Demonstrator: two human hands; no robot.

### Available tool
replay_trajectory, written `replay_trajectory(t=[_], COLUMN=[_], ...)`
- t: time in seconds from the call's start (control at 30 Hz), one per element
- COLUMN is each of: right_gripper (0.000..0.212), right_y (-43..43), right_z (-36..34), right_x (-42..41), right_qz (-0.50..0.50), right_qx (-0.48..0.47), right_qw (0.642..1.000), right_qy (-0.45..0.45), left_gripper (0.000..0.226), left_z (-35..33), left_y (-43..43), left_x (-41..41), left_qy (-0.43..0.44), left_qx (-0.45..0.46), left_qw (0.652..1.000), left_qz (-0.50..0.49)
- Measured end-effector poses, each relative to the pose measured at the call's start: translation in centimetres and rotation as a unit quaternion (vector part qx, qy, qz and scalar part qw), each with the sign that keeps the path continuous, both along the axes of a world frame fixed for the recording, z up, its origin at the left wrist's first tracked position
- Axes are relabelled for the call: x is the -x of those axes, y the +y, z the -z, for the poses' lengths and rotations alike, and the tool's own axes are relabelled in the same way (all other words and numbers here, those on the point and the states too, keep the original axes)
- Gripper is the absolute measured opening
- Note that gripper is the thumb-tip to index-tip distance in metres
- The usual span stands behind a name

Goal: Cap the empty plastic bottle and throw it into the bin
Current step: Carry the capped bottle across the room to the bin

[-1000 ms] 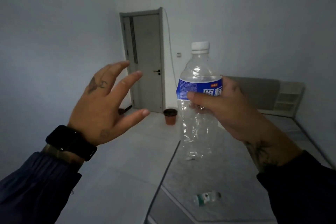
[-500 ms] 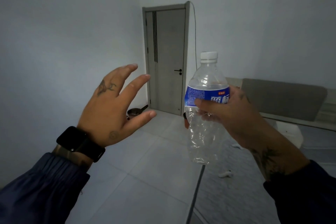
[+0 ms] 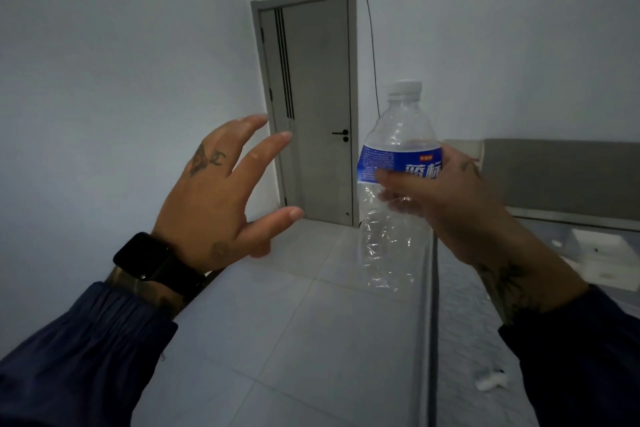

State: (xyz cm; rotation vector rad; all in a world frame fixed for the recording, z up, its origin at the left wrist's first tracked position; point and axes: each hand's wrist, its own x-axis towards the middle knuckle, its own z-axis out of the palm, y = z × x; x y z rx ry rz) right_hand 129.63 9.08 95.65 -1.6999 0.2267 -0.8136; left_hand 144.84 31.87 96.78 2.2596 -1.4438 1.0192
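Clear plastic bottle [image 3: 394, 191], with white cap [image 3: 404, 88] on, stands upright at centre right, gripped by the right hand [image 3: 450, 204], which covers part of its blue label. Left hand [image 3: 214, 204] hovers open, fingers spread. Grey door [image 3: 311, 107] behind.

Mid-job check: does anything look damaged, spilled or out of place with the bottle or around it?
The bottle in the right hand is crumpled below its blue label, but it is empty, capped with the white cap, and nothing has spilled. The left hand is open and holds nothing. No bin is in view.
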Motion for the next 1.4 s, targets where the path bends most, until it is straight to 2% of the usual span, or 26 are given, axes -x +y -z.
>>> replay_trajectory(t=[0.07,0.23,0.47,0.63,0.77,1.1,1.4], right_gripper=[0.052,0.059,0.041,0.048,0.043,0.044,0.042], right_y=[-1.6,-5.3,-11.8,-17.0,-22.0,-36.6,-54.6], right_z=[-0.4,-1.3,-1.2,-1.6,-1.8,0.7,1.5], right_x=[-3.7,-11.4,-23.0,-33.8,-40.3,-52.3,-64.6], right_qz=[0.007,0.02,0.055,0.094,0.124,0.172,0.175], right_qx=[-0.006,0.003,0.017,0.015,0.01,-0.009,0.0], right_qw=[1.0,1.0,0.998,0.995,0.992,0.985,0.984], right_qy=[-0.004,0.003,0.014,0.012,0.008,0.025,0.034], left_gripper=[0.08,0.08,0.08,0.082,0.084,0.083,0.085], left_z=[-0.3,-0.4,0.5,0.1,-0.6,1.6,2.3], left_y=[-1.5,-5.5,-13.5,-20.1,-25.6,-41.7,-60.9], left_x=[-3.9,-13.0,-27.0,-38.9,-46.8,-60.4,-72.4], left_qy=[0.004,0.01,0.014,0.029,0.034,0.05,0.051], left_qx=[0.001,-0.009,0.007,0.022,0.04,0.027,0.0], left_qw=[1.0,1.0,0.997,0.995,0.992,0.985,0.983], left_qz=[0.011,0.022,0.071,0.092,0.115,0.165,0.176])
